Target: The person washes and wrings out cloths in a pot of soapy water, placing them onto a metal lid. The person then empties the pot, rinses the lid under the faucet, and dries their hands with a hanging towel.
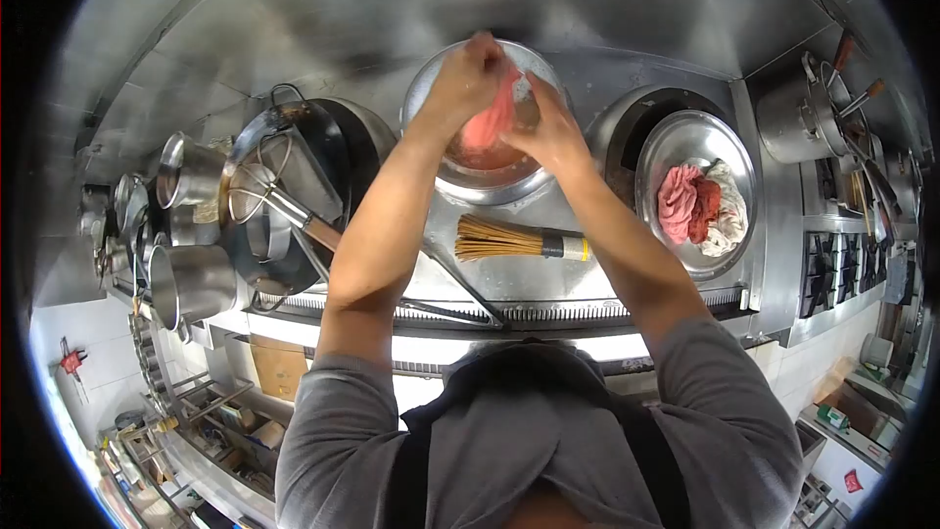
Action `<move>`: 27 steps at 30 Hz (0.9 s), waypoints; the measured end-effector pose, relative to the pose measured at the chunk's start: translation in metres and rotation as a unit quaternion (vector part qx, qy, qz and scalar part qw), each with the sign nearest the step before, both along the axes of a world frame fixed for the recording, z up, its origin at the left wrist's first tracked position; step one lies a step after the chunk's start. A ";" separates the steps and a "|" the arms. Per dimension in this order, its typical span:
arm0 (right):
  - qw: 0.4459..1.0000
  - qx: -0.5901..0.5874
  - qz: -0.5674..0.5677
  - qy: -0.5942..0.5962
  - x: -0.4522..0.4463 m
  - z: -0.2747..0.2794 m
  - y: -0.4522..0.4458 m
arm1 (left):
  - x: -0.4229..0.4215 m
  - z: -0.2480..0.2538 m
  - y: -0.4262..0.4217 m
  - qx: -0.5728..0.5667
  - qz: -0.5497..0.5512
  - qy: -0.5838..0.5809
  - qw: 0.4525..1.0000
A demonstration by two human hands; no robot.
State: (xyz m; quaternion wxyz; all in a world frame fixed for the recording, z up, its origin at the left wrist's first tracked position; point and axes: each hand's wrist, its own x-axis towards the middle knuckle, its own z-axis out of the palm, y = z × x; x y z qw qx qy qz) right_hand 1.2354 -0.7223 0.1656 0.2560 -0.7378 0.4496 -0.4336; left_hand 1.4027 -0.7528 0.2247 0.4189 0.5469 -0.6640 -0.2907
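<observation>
Over a round metal basin [480, 198] of reddish water, my left hand [472, 76] is closed on a wet pink cloth [497, 118]. The cloth hangs down from its fist towards the water, blurred by motion. My right hand [550, 129] is at the cloth's right side, with thumb and fingers apart. Whether its fingertips touch the cloth, I cannot tell. Below the basin lies a bamboo brush [504, 239] with a black and yellow bound handle.
To the right, a metal bowl [651, 220] holds pink, red and whitish cloths [700, 206]. On the left stand a dark wok [269, 122], a wire strainer [262, 186] and metal pots [191, 284]. A tall pot [798, 122] with utensils is at the far right.
</observation>
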 end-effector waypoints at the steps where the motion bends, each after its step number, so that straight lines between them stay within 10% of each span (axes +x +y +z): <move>1: 1.000 -0.007 -0.006 -0.017 0.017 0.007 -0.011 | 0.001 0.019 0.003 -0.049 0.001 0.045 0.998; 4: 0.979 0.198 0.034 -0.017 0.041 0.025 -0.021 | -0.003 0.122 0.050 -0.051 0.000 0.218 0.975; 10: 0.982 0.187 -0.016 -0.030 0.041 0.008 -0.006 | 0.035 0.173 0.108 -0.141 0.097 0.394 0.903; 16: 0.986 0.119 -0.086 -0.073 0.037 0.031 -0.008 | 0.085 0.010 0.129 -0.032 0.270 0.501 0.822; 18: 0.987 0.123 -0.061 -0.089 0.047 0.055 0.008 | 0.093 -0.138 0.118 0.116 0.186 0.468 0.856; 21: 0.968 0.179 -0.050 -0.167 0.063 0.051 0.029 | -0.020 -0.069 0.114 0.226 0.139 0.671 0.692; 27: 0.857 0.179 0.069 -0.478 0.006 -0.043 0.063 | -0.039 -0.123 0.070 0.204 0.021 0.743 0.637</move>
